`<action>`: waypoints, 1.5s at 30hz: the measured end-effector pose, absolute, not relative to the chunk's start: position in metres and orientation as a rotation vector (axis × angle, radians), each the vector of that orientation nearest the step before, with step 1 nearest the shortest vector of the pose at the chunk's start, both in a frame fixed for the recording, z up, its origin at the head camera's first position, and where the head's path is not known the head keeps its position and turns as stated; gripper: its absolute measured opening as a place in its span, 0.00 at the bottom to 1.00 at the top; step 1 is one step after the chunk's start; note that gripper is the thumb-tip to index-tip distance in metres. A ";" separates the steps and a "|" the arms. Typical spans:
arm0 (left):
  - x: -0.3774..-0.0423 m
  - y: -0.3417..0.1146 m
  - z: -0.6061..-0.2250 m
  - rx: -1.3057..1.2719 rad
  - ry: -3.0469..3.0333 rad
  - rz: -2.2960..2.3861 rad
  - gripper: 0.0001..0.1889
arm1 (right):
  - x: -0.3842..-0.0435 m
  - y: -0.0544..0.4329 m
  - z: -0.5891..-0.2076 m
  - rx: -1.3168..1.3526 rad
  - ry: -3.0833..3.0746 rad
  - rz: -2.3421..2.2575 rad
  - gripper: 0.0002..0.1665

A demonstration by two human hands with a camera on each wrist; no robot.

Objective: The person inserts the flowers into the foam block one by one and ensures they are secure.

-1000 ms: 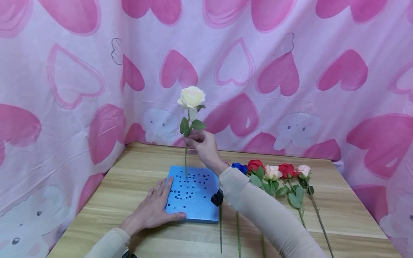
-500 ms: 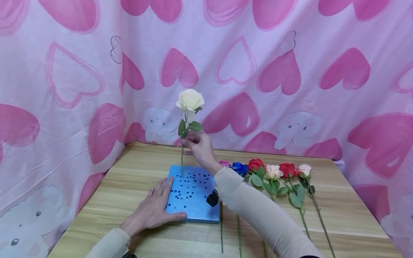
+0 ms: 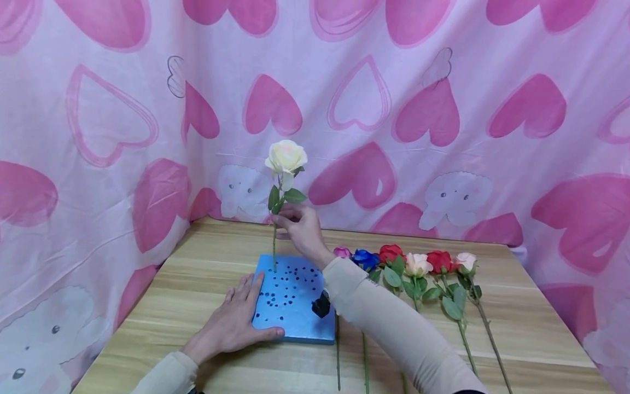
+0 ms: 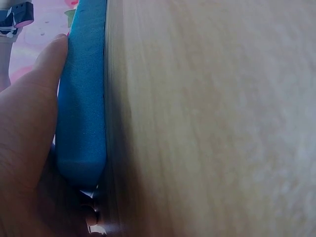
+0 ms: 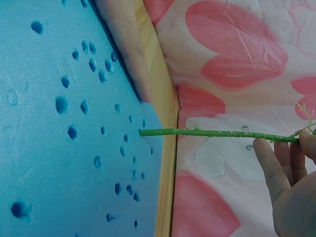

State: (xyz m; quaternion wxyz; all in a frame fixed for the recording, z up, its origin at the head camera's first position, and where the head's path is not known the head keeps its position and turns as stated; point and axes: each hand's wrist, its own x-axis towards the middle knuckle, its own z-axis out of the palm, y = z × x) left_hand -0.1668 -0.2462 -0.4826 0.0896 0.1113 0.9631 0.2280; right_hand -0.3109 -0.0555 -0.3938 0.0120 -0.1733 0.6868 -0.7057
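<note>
A white rose [image 3: 286,157] stands upright over the blue foam block [image 3: 300,323], whose top is dotted with many dark holes. My right hand [image 3: 301,229] pinches its green stem just below the leaves. In the right wrist view the lower end of the stem [image 5: 197,132] is close over the holes near the block's far edge. My left hand [image 3: 235,314] lies flat with fingers spread against the block's left side, its thumb along the front corner. The left wrist view shows that thumb [image 4: 52,59] against the block's side wall [image 4: 84,98].
To the right, several artificial roses lie in a row on the wooden table [image 3: 512,306]: a blue rose [image 3: 365,258], a red rose [image 3: 439,261] and a pale pink rose [image 3: 465,260] among them. My right forearm crosses over their stems. A pink heart-patterned curtain [image 3: 315,65] hangs behind.
My right hand has carried the white rose a little left and down, its stem end shifting toward the block's far left corner. The left hand has stayed in place.
</note>
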 end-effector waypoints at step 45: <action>-0.172 -0.246 -0.485 0.277 2.836 0.672 0.78 | -0.310 -0.044 -0.407 -0.446 2.130 -2.065 0.16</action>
